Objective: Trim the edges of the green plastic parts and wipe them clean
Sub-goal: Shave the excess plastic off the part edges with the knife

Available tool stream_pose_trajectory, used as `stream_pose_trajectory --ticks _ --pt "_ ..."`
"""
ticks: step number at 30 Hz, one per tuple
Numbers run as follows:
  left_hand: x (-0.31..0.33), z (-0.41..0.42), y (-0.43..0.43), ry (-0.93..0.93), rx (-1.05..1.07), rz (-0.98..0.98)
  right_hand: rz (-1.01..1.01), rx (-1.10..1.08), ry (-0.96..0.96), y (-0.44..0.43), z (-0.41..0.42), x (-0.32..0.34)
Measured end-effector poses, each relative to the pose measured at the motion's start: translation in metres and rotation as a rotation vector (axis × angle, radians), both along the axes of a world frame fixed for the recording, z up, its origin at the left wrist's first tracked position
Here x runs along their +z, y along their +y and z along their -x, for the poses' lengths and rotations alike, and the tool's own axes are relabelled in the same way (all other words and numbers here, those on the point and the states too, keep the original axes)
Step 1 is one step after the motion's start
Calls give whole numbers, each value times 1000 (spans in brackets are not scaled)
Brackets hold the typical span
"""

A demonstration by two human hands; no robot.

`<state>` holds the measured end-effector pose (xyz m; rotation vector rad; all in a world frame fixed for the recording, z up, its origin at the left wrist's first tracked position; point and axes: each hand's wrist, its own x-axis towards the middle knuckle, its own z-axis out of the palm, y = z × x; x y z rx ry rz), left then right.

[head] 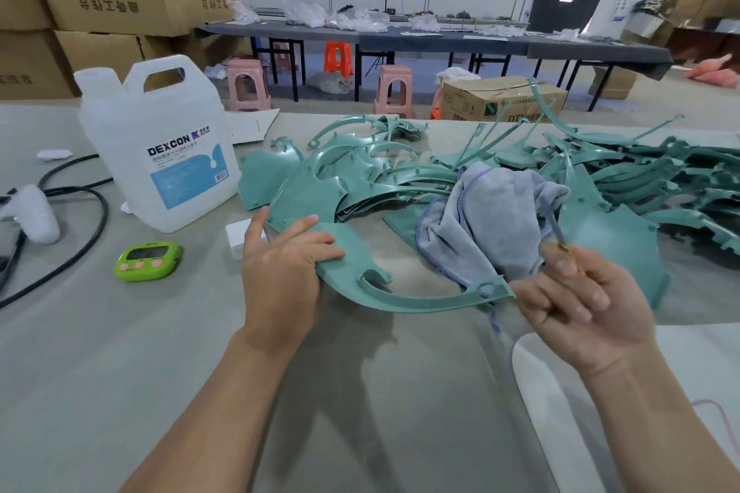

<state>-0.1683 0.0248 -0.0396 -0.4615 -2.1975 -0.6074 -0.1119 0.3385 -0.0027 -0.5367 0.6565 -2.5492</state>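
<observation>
My left hand grips the wide end of a curved green plastic part that lies low over the table in front of me. Its thin arc reaches right, almost to my right hand. That hand holds a thin trimming tool with a blurred grey blade pointing up and away. A grey cloth lies crumpled just behind the part. More green parts are stacked behind it and piled at the right.
A white DEXCON jug stands at the left, with a green timer in front of it and black cables beyond. A small white block sits beside my left hand. Stools, boxes and a long table stand behind.
</observation>
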Motion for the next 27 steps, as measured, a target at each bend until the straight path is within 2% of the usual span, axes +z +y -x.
stream_pose_trajectory --ticks 3,5,10,13,16,18,21,23,25,27 --pt "-1 0 2 -11 -4 2 -465 -229 -53 -14 -2 -1" --pt "-1 0 2 -20 -3 0 -537 -185 -70 -21 -4 -2" --pt "3 -4 2 -30 -2 9 -402 52 53 -19 -4 0" --pt "4 -4 7 4 -10 8 -184 175 114 -19 0 -2" --pt "2 -3 8 -9 -21 15 1 149 60 -18 1 -5" --pt "-1 -1 4 -54 -22 -15 11 -34 -37 -14 3 -4" --pt "1 1 3 -159 -30 -74 -377 -497 -250 -14 12 -6" --pt "3 1 9 -244 -75 -116 -718 -669 -295 -24 18 -13" --pt "7 -3 18 -364 -99 -253 -1137 -743 -193 -36 19 -22" --pt "7 -6 24 -448 -115 -322 -1535 -693 14 -45 15 -26"
